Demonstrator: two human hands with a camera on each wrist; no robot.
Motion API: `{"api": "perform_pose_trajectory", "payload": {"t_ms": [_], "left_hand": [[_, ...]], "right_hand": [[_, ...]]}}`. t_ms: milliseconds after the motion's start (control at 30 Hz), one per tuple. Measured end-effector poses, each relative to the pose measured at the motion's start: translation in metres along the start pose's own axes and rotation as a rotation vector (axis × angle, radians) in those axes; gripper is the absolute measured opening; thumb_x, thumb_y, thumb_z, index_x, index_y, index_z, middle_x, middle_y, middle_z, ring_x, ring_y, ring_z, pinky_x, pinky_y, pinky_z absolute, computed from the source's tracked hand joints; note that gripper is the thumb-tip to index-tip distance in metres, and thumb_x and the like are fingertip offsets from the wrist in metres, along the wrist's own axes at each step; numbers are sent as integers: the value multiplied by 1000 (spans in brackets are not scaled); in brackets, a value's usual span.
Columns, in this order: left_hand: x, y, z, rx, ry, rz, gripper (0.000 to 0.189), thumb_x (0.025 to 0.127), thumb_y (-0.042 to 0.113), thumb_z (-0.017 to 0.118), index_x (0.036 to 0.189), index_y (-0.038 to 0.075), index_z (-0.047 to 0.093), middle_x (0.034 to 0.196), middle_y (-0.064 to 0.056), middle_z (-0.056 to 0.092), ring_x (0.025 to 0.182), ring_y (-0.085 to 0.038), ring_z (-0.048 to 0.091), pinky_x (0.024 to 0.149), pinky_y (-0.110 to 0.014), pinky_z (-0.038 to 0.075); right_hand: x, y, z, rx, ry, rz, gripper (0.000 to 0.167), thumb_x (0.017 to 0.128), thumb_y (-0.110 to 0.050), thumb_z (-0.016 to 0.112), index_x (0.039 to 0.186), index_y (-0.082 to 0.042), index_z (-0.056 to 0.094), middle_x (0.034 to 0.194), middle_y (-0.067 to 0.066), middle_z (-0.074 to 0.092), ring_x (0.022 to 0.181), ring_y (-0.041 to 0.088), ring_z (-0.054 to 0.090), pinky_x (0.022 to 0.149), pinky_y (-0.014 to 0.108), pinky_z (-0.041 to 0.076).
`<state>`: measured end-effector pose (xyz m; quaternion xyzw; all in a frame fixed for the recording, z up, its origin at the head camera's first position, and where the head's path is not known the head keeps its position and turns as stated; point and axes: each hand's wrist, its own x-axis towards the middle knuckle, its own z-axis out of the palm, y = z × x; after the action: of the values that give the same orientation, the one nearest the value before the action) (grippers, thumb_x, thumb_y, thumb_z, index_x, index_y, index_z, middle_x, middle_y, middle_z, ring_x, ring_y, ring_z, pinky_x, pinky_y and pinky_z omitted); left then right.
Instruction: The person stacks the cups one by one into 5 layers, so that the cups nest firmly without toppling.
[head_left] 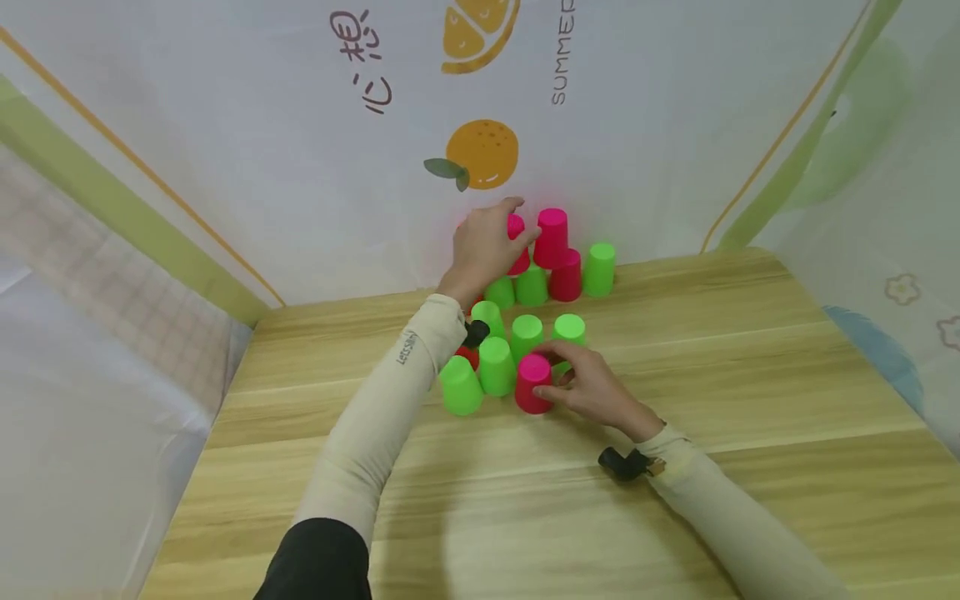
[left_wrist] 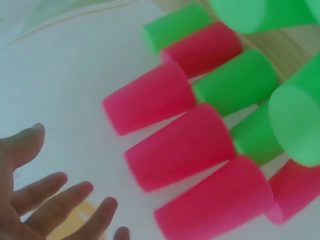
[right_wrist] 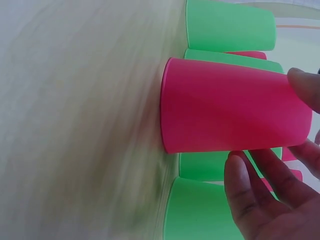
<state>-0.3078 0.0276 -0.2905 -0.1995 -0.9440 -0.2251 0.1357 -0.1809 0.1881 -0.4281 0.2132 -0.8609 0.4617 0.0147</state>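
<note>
Green and pink cups stand mouth-down on the wooden table. My right hand (head_left: pixel 592 387) holds a pink cup (head_left: pixel 534 385) at the front of the group, thumb on its near side and fingers at the far side. In the right wrist view that pink cup (right_wrist: pixel 232 107) has its wide rim at the tabletop. My left hand (head_left: pixel 483 248) is at the back, above the upper tier of pink cups (head_left: pixel 552 239). The left wrist view shows its fingers (left_wrist: pixel 57 197) spread and apart from three pink cups (left_wrist: pixel 182 147), which rest on a row of green and pink ones.
Several green cups (head_left: pixel 461 386) stand in front of the back row, close together, with a red cup partly hidden among them. One green cup (head_left: pixel 600 269) ends the back row at the right. A printed white cloth (head_left: pixel 622 125) hangs behind the table (head_left: pixel 712 367).
</note>
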Motion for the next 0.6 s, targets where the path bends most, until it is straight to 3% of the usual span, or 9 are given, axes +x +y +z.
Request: {"api": "perform_pose_trajectory", "payload": {"t_ms": [133, 233, 400, 600], "left_hand": [[-19, -12, -22, -148, -10, -38, 50, 95, 39, 66, 139, 14, 59, 124, -9, 72, 106, -25, 68, 92, -41, 57], [-35, -24, -35, -227, -26, -80, 51, 95, 40, 67, 138, 13, 59, 137, -8, 66, 123, -27, 63, 102, -44, 54], [-64, -49, -42, -356, -35, -131, 47, 95, 35, 67, 133, 10, 61, 133, -10, 67, 123, -29, 64, 104, -44, 54], [-104, -78, -35, -478, 2, -135, 35, 95, 21, 66, 127, 6, 63, 123, -11, 71, 116, -26, 67, 98, -46, 56]], "right_hand": [[1, 0, 1, 9, -9, 9, 51, 84, -12, 80, 130, -3, 60, 119, 13, 69, 107, 27, 65, 78, 32, 61], [2, -1, 1, 16, -18, 8, 50, 84, -12, 80, 129, -3, 61, 119, 13, 69, 107, 27, 65, 78, 33, 62], [2, -2, 0, 16, -15, 3, 49, 83, -12, 81, 127, -3, 62, 118, 12, 70, 104, 26, 66, 78, 33, 62], [3, -5, -5, -4, -22, 9, 49, 83, -13, 82, 126, -4, 62, 117, 12, 70, 104, 26, 66, 78, 28, 61]]}}
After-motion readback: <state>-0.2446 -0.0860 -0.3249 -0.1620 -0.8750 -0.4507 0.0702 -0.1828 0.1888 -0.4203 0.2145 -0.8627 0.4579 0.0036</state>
